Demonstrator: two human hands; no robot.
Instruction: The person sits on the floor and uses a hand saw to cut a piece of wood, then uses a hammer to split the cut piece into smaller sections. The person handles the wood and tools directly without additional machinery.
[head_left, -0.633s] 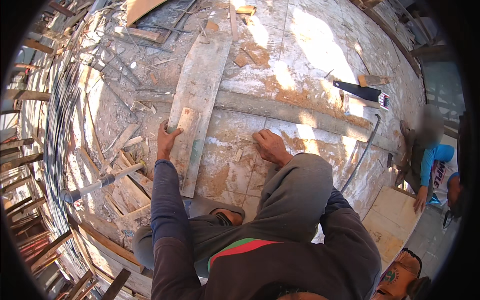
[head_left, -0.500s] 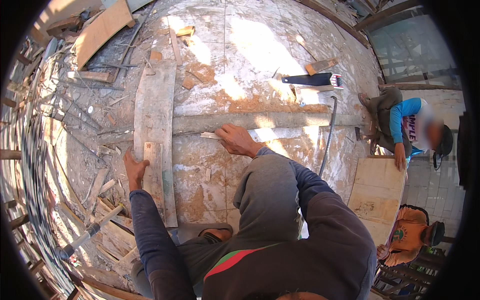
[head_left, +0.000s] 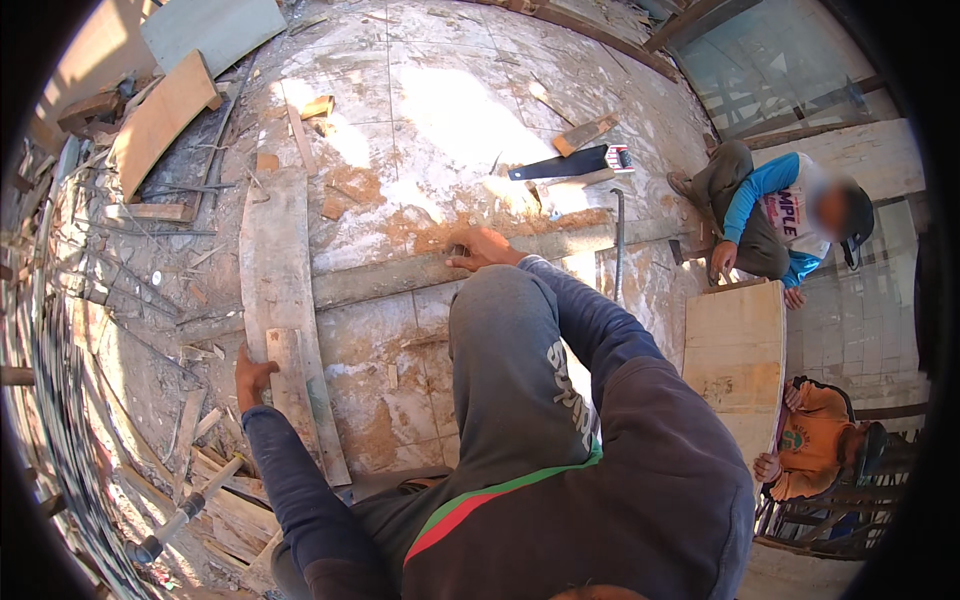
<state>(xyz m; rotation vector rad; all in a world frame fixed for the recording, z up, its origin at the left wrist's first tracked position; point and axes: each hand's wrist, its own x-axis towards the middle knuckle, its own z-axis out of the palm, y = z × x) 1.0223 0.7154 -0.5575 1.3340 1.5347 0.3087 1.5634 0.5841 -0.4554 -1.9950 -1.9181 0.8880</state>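
Note:
A short narrow board (head_left: pixel 288 365) lies along the near end of a long pale plank (head_left: pixel 275 240), on a dusty tiled floor. Beside its left edge is my left hand (head_left: pixel 253 380), thumb against the wood and fingers spread upward. My right hand (head_left: pixel 487 248) is at a long grey timber (head_left: pixel 385 280) that crosses the floor. Its thumb and fingers are curved but apart, with nothing I can make out between them. A thin wood strip (head_left: pixel 425 341) lies on the tiles below that timber.
A handsaw (head_left: pixel 560 165), a wood block (head_left: pixel 585 133) and a pry bar (head_left: pixel 619 245) lie ahead on the right. At right, two people sit by a wide board (head_left: pixel 733 350). A hammer (head_left: pixel 185 513) rests on scrap wood at left, near bundled rods (head_left: pixel 60 400).
My right hand has moved forward and right along the timber, away from the wood strip it was at. My left hand stays beside the short board. The whole view has shifted.

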